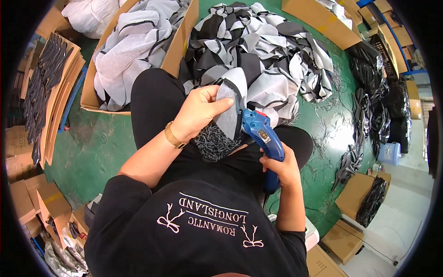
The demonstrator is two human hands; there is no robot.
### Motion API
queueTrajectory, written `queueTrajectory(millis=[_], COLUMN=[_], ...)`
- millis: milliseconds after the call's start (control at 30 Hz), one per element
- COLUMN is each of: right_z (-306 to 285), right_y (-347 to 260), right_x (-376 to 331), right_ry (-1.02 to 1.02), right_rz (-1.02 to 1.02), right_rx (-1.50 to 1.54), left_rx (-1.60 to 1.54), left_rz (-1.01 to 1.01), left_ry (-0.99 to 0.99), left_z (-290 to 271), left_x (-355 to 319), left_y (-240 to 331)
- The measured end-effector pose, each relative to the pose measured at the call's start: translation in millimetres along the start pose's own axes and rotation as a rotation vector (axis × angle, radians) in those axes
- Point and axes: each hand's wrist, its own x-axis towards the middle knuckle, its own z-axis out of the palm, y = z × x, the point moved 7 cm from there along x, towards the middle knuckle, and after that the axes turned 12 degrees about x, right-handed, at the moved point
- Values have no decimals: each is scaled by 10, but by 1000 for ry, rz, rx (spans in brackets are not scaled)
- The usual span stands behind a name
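My left hand (203, 111) pinches the edge of a light grey fabric piece (230, 99) with a dark border, raised over my lap. Closed round the handle of a blue handheld electric cutter (264, 131) is my right hand (282, 162). The cutter's head meets the right edge of the fabric piece; its blade cannot be made out. Below the fabric, between my legs, lies a heap of thin black and grey trimmings (216, 142). A large pile of grey and black fabric pieces (258, 51) spreads just beyond my hands.
A cardboard box (184, 44) full of grey fabric stands at the far left, another box (318, 23) at the far right. Black plastic bags (369, 69) lie along the right. Stacked cardboard sheets (62, 101) with dark strips stand left. Loose trimmings litter the green floor (97, 157).
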Motion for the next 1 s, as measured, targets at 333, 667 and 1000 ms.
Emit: queueTrajectory(millis=[333, 667, 1000], right_z=[-28, -50, -61], right_y=[-91, -74, 28], right_x=[-4, 24, 105], right_ry=[-51, -82, -230], right_rz=[19, 68, 188], right_rx=[-7, 93, 192], left_rx=[343, 432, 790], left_rz=[34, 129, 405], left_ry=[-109, -256, -361], left_z=[-49, 14, 68], left_x=[0, -29, -36], left_y=[131, 170, 318])
